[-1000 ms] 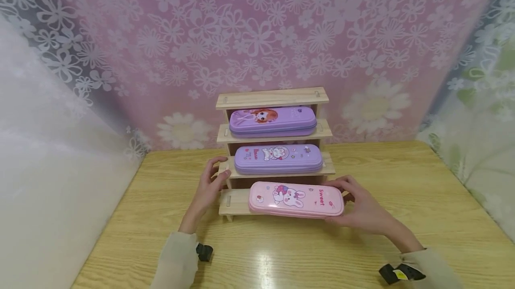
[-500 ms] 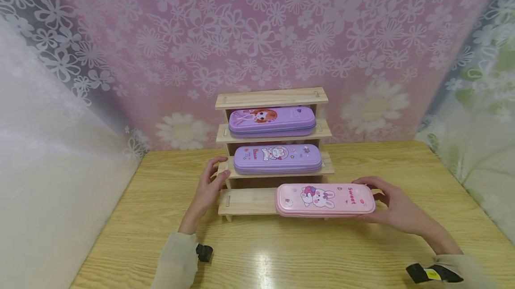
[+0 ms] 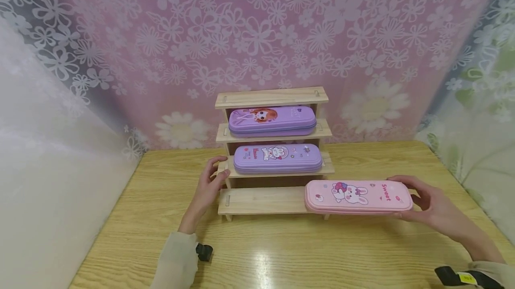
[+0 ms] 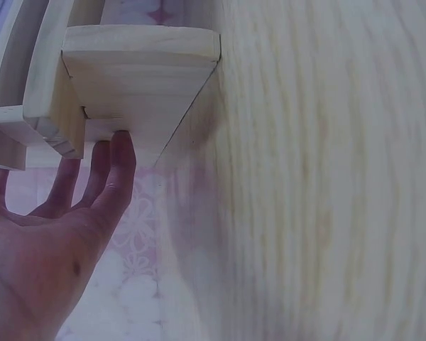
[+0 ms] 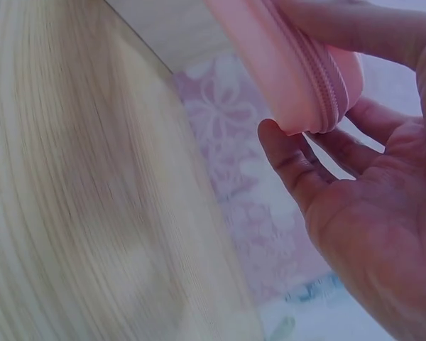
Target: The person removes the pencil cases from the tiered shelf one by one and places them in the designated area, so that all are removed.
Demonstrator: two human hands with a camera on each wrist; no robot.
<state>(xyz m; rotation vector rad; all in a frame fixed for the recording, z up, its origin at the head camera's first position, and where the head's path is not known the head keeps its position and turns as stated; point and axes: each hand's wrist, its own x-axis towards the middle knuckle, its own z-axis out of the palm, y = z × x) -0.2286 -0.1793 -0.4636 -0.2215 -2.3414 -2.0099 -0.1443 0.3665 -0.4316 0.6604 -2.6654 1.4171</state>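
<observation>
Over the table, the pink case extends leftward from the right hand.

pink case – smooth, slightly glossy; rack – matt, grained wood.

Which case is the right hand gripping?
The pink "Sweet" case, gripped at one end by the right hand; the lilac case and the girl-print purple case rest on the wooden stand.
</observation>
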